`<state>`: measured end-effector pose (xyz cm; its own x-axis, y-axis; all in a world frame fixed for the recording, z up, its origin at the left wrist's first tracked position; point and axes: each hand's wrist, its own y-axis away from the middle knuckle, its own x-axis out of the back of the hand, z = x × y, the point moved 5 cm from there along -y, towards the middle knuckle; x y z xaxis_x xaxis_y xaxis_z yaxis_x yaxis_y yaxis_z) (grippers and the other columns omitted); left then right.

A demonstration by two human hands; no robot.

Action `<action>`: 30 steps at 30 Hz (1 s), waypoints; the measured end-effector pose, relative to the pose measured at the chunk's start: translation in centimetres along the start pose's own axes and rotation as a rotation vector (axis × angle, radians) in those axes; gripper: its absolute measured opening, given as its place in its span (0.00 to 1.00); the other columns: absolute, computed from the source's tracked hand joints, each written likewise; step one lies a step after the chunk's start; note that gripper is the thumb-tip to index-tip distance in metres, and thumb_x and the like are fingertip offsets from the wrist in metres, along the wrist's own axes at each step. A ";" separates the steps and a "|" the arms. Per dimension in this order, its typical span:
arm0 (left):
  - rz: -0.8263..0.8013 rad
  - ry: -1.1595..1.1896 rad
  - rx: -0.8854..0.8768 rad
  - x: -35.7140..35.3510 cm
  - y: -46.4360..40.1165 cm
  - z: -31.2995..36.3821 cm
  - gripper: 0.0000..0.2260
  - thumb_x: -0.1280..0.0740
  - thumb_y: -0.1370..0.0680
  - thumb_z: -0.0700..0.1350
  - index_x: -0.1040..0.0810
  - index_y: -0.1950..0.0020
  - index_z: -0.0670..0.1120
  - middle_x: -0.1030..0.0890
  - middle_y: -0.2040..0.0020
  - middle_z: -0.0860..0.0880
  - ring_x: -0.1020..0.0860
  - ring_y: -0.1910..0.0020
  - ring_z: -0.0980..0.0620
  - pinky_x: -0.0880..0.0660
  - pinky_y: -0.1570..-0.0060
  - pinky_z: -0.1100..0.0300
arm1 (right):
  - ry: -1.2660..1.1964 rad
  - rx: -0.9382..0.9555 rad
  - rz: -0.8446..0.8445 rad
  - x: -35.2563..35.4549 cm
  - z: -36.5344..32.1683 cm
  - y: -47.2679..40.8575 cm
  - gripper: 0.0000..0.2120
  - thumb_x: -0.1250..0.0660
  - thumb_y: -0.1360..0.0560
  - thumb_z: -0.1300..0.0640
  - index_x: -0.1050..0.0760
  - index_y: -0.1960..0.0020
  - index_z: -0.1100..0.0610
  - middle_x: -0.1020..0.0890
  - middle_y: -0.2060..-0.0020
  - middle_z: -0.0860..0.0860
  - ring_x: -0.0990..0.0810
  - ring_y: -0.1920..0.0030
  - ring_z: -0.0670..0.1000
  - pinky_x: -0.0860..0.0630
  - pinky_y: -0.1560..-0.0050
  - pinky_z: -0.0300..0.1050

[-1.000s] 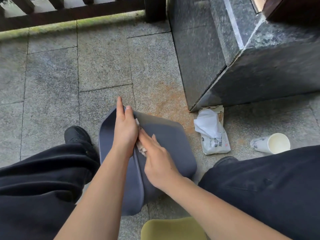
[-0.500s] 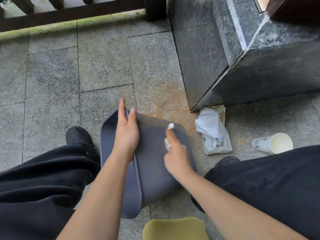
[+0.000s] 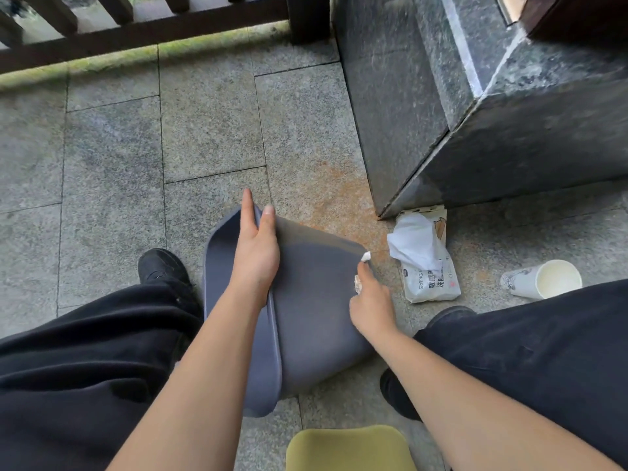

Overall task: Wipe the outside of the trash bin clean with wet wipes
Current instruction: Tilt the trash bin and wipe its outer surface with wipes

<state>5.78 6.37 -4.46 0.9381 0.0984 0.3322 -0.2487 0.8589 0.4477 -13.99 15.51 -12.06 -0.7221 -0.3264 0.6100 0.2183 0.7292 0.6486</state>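
Observation:
A dark grey trash bin (image 3: 312, 311) lies tipped on its side on the stone floor between my legs, its rim toward the left. My left hand (image 3: 256, 249) grips the rim, fingers stretched over the top edge. My right hand (image 3: 372, 300) presses a crumpled white wet wipe (image 3: 361, 271) against the bin's right edge near its base. A white pack of wet wipes (image 3: 428, 280), one sheet pulled up out of it, lies on the floor just right of the bin.
A dark granite block (image 3: 475, 107) rises at the upper right. A white paper cup (image 3: 543, 279) lies on its side by my right leg. A wooden railing (image 3: 142, 28) runs along the top. An olive-green seat edge (image 3: 350, 450) shows at the bottom.
My right hand has slid the wipe from beside my left hand across the bin's side to its right edge. My left hand has kept its hold on the rim.

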 end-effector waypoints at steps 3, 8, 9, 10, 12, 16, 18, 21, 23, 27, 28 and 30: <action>0.023 -0.023 0.025 0.7 -0.4 -0.4 0.27 0.45 0.16 0.58 0.50 0.19 0.60 0.44 0.20 0.58 0.44 0.25 0.62 0.49 0.36 0.69 | -0.044 0.201 0.003 -0.7 -4.1 2.9 0.38 0.47 0.28 0.73 0.43 0.22 0.50 0.38 0.22 0.50 0.34 0.26 0.55 0.30 0.33 0.49; 0.080 0.026 0.045 1.3 0.2 -1.4 0.27 0.44 0.16 0.56 0.49 0.19 0.57 0.44 0.20 0.55 0.43 0.24 0.59 0.47 0.35 0.68 | -0.163 0.746 -0.050 -2.5 -11.7 9.6 0.38 0.46 0.31 0.69 0.42 0.21 0.54 0.40 0.22 0.48 0.48 0.23 0.40 0.48 0.23 0.39; 0.086 0.027 0.049 1.4 0.2 -1.5 0.27 0.44 0.16 0.56 0.49 0.18 0.56 0.44 0.20 0.55 0.43 0.24 0.59 0.47 0.35 0.67 | -0.136 0.781 -0.063 -2.4 -11.6 9.3 0.38 0.46 0.30 0.70 0.43 0.21 0.55 0.40 0.21 0.48 0.48 0.22 0.40 0.49 0.23 0.39; 0.089 0.014 0.046 1.5 0.2 -1.6 0.27 0.44 0.16 0.56 0.48 0.19 0.56 0.43 0.20 0.55 0.43 0.24 0.59 0.47 0.35 0.67 | -0.100 0.801 -0.071 -2.2 -11.2 8.7 0.38 0.45 0.30 0.72 0.43 0.21 0.55 0.41 0.21 0.49 0.48 0.22 0.42 0.50 0.22 0.40; 0.072 -0.024 0.020 1.8 0.1 -1.5 0.26 0.43 0.16 0.56 0.46 0.19 0.56 0.41 0.21 0.55 0.41 0.24 0.58 0.46 0.34 0.66 | -0.063 0.725 -0.074 -2.0 -9.8 6.8 0.40 0.44 0.30 0.75 0.44 0.20 0.56 0.43 0.21 0.48 0.49 0.21 0.44 0.50 0.22 0.43; 0.052 -0.073 0.053 2.5 -1.5 -1.1 0.17 0.36 0.19 0.55 0.31 0.31 0.55 0.28 0.35 0.54 0.31 0.36 0.55 0.35 0.40 0.59 | 0.015 0.333 -0.033 -1.2 -4.6 2.8 0.39 0.41 0.26 0.69 0.50 0.20 0.52 0.39 0.22 0.48 0.33 0.26 0.55 0.32 0.32 0.48; 0.076 -0.107 0.125 2.7 -2.6 -0.9 0.12 0.36 0.19 0.56 0.29 0.41 0.50 0.25 0.48 0.52 0.28 0.48 0.53 0.32 0.54 0.57 | 0.027 0.113 -0.026 -0.5 -1.3 1.4 0.32 0.44 0.21 0.64 0.49 0.20 0.52 0.27 0.30 0.56 0.24 0.37 0.61 0.26 0.41 0.52; 0.054 -0.255 0.172 2.2 -3.8 -0.3 0.12 0.41 0.17 0.56 0.30 0.42 0.50 0.27 0.53 0.52 0.29 0.53 0.52 0.35 0.59 0.55 | -0.130 -0.179 0.031 0.1 1.8 0.4 0.27 0.46 0.19 0.62 0.45 0.21 0.54 0.21 0.42 0.57 0.22 0.43 0.61 0.26 0.49 0.52; 0.055 -0.356 0.166 1.9 -4.3 0.0 0.11 0.43 0.16 0.52 0.28 0.38 0.50 0.27 0.48 0.50 0.30 0.49 0.50 0.36 0.53 0.56 | -0.205 -0.257 0.070 0.3 2.5 -0.1 0.24 0.45 0.20 0.63 0.38 0.24 0.58 0.21 0.43 0.58 0.22 0.43 0.61 0.30 0.51 0.48; 0.162 -0.392 0.117 1.8 -3.6 0.4 0.13 0.47 0.18 0.42 0.24 0.43 0.47 0.25 0.54 0.52 0.29 0.57 0.54 0.36 0.60 0.57 | -0.270 -0.310 0.084 0.4 3.2 -0.4 0.25 0.43 0.20 0.63 0.37 0.24 0.56 0.19 0.45 0.60 0.21 0.44 0.62 0.25 0.49 0.50; 0.191 -0.374 0.090 2.0 -3.0 0.4 0.13 0.47 0.19 0.41 0.24 0.44 0.47 0.25 0.55 0.53 0.29 0.59 0.55 0.36 0.61 0.58 | -0.286 -0.313 0.097 0.5 3.3 -0.3 0.23 0.44 0.20 0.63 0.36 0.25 0.57 0.19 0.49 0.58 0.20 0.47 0.61 0.24 0.49 0.51; 0.198 -0.310 0.002 2.3 -1.9 0.4 0.12 0.47 0.18 0.42 0.24 0.45 0.48 0.24 0.54 0.56 0.27 0.55 0.55 0.34 0.57 0.58 | -0.326 -0.303 0.138 0.8 3.0 -0.2 0.22 0.46 0.19 0.62 0.35 0.26 0.58 0.20 0.54 0.53 0.22 0.51 0.58 0.27 0.52 0.48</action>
<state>8.30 4.81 -4.20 0.7539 0.1053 0.6485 -0.4191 0.8373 0.3512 -16.61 16.93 -13.04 -0.8306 0.0028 0.5568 0.4741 0.5280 0.7046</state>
